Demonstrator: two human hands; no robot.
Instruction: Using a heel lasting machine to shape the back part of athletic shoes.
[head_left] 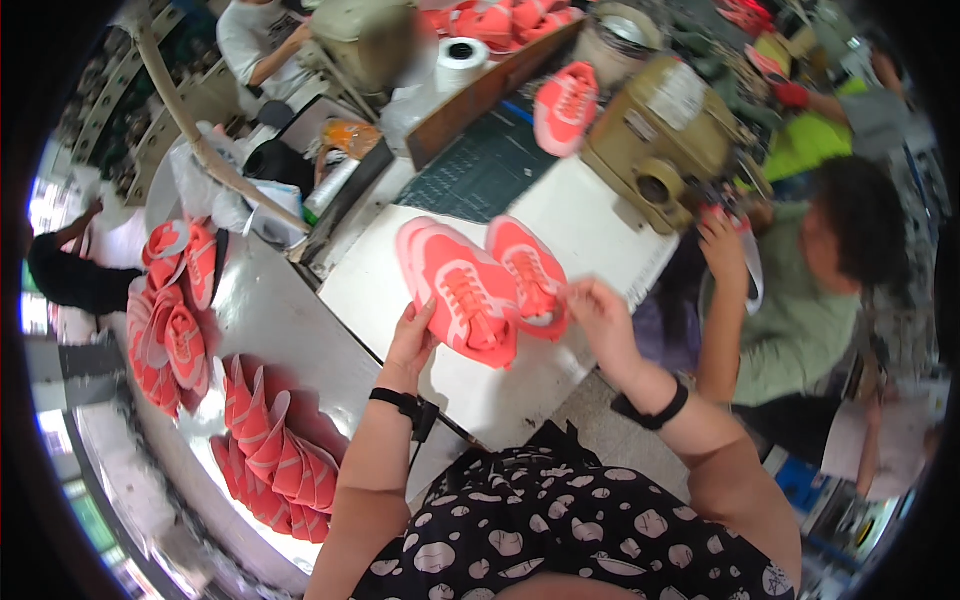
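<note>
Two coral-pink laced shoe uppers hang side by side over the white tabletop, toes pointing away from me. My left hand (412, 338) grips the left shoe upper (465, 300) along its outer side near the heel, with the thumb on top. The fingers of my right hand (603, 318) are pinched together at the outer edge of the right shoe upper (527, 268), close to its heel opening. The two uppers overlap slightly, the left one in front. My palms are mostly turned from view.
More folded uppers (275, 450) lie stacked on the shiny metal table (250, 310) at left. A single shoe upper (566, 108) rests beside an olive machine (655, 140). A white thread cone (462, 62) stands behind a wooden board (490, 85). A co-worker (800, 290) sits close at right.
</note>
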